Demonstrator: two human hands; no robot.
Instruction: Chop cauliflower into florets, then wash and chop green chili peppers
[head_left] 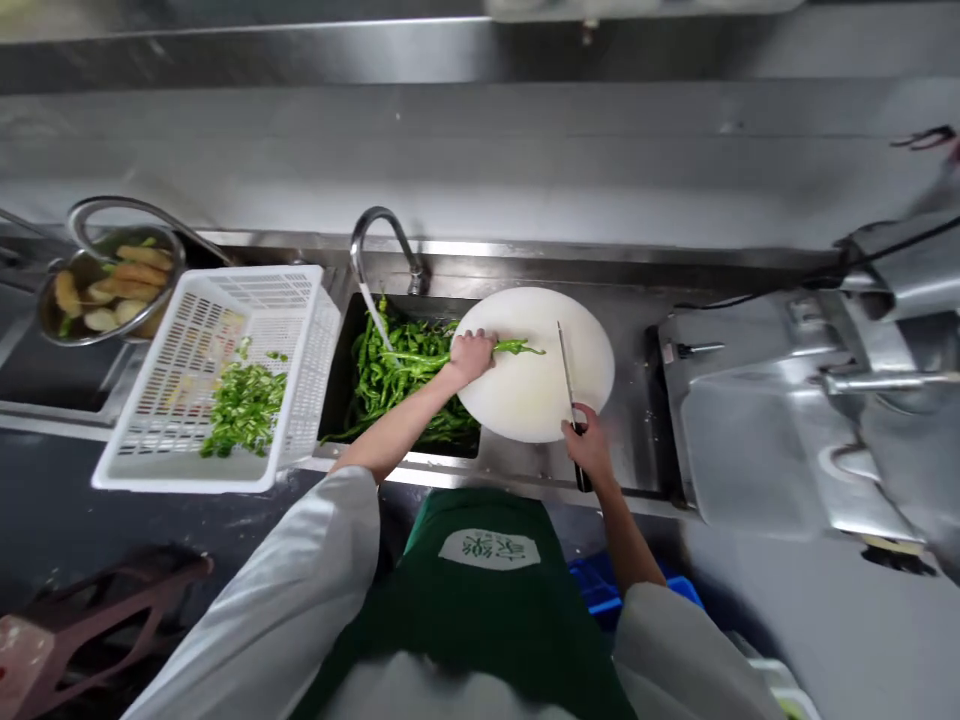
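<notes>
My left hand (472,356) is closed around several long green chili peppers (517,346) at the left side of a round white cutting board (525,405). Their tips point right across the board, and the other ends stick out over the sink. In my right hand (589,446) is a kitchen knife (565,360), held by its black handle at the board's right front edge. The blade points away from me, to the right of the pepper tips and apart from them. Many whole green peppers (375,375) fill the sink under the board's left edge.
A white plastic basket (300,420) holding chopped green peppers (247,405) stands left of the sink. A curved faucet (375,220) rises behind it. Far left, a metal bowl (176,285) contains brownish vegetables. A metal machine (765,440) stands at the right.
</notes>
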